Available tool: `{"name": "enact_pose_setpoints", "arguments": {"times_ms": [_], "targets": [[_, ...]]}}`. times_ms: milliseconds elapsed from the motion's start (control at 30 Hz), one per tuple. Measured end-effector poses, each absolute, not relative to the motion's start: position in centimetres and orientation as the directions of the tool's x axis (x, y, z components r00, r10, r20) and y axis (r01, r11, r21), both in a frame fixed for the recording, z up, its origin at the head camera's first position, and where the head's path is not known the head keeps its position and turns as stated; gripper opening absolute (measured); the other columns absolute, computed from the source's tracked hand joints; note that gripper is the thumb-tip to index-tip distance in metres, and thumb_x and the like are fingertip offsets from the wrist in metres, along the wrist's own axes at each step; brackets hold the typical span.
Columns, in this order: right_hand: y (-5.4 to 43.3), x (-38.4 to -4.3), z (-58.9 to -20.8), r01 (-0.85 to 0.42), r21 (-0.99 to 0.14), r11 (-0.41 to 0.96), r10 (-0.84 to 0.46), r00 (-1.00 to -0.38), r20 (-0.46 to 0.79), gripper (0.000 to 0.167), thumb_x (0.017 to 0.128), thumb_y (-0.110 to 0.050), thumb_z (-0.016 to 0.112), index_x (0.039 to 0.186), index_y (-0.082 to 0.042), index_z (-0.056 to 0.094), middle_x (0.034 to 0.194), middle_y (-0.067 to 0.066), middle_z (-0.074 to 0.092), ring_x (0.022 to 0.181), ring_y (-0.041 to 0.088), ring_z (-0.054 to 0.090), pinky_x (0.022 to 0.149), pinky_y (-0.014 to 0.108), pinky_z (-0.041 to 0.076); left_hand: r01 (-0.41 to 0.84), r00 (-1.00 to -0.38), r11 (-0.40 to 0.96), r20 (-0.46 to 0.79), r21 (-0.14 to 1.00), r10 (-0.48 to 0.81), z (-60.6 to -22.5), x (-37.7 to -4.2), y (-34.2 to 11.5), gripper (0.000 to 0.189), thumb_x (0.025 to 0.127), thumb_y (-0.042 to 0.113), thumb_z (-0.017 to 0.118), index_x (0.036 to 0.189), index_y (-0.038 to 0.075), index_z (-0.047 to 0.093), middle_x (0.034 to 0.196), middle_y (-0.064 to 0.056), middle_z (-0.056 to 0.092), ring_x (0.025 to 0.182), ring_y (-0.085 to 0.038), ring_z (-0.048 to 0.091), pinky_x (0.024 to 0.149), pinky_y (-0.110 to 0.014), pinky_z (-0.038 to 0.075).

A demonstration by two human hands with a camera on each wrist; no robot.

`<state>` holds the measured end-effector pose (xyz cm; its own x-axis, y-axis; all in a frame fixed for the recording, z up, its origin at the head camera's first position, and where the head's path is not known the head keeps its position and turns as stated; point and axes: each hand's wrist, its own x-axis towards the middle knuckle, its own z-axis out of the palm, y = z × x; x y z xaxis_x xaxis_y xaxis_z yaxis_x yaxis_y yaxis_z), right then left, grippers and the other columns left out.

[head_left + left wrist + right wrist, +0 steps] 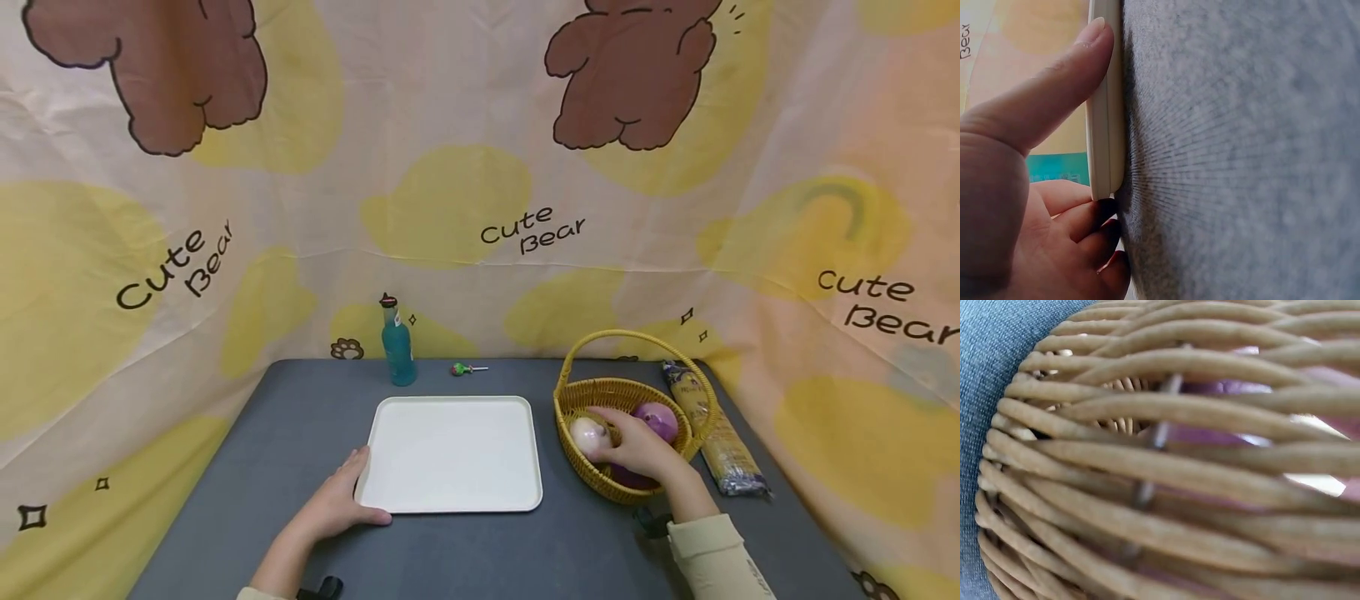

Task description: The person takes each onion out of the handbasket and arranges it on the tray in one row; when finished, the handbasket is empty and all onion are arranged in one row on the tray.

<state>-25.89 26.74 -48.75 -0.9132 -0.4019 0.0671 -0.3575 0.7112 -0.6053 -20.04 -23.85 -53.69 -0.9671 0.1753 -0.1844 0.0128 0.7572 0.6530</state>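
My left hand (pixel 337 498) holds the near left corner of a white rectangular tray (pixel 453 454), thumb along its front edge and fingers at its left side. In the left wrist view the thumb (pixel 1088 59) presses against the tray's rim (pixel 1099 144). Inside a yellow wicker basket (pixel 572 450), my right hand (pixel 637 446) grips a white onion (pixel 587 435) between thumb and fingers. A purple onion (pixel 657 421) lies beside that hand, and more purple shows beneath it. Basket weave (pixel 1166 456) fills the right wrist view, hiding the right hand there.
A blue bottle (pixel 399 346) stands upright behind the tray. To its right lies a lollipop (pixel 465 368) with a green and red wrapper. A long yellow packet (pixel 716 433) lies right of the basket, whose tall handle (pixel 637 333) arches up. Behind the grey table (pixel 285 433) hangs a patterned cloth.
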Motion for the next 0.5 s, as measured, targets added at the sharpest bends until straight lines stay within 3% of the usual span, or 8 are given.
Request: {"name": "enact_pose_setpoints", "arguments": {"times_ms": [200, 500], "targets": [[26.52, -26.32, -48.94, -0.322, -0.600, 0.732, -0.382, -0.924, 0.030, 0.067, 0.084, -0.026, 0.083, 0.142, -0.005, 0.057, 0.128, 0.012, 0.066, 0.106, 0.023, 0.061, 0.094, 0.049, 0.051, 0.002, -0.967, 0.762, -0.192, 0.648, 0.166, -53.63, -20.10, -23.79, 0.130, 0.065, 0.046, 0.093, 0.157, -0.009, 0.019, 0.161, -0.033, 0.022, 0.150, -0.052, 0.017, 0.116, -0.069, 0.022], [26.83, -26.04, -48.17, -0.337, -0.589, 0.734, -0.355, -0.931, 0.090, 0.066, 0.083, -0.025, 0.084, 0.140, -0.004, 0.059, 0.131, 0.014, 0.066, 0.113, 0.028, 0.063, 0.096, 0.053, 0.051, -0.013, -0.969, 0.765, -0.198, 0.644, 0.150, -53.72, -20.10, -23.68, 0.132, 0.064, 0.048, 0.094, 0.157, -0.008, 0.019, 0.162, -0.032, 0.022, 0.150, -0.052, 0.018, 0.116, -0.069, 0.022]]}}
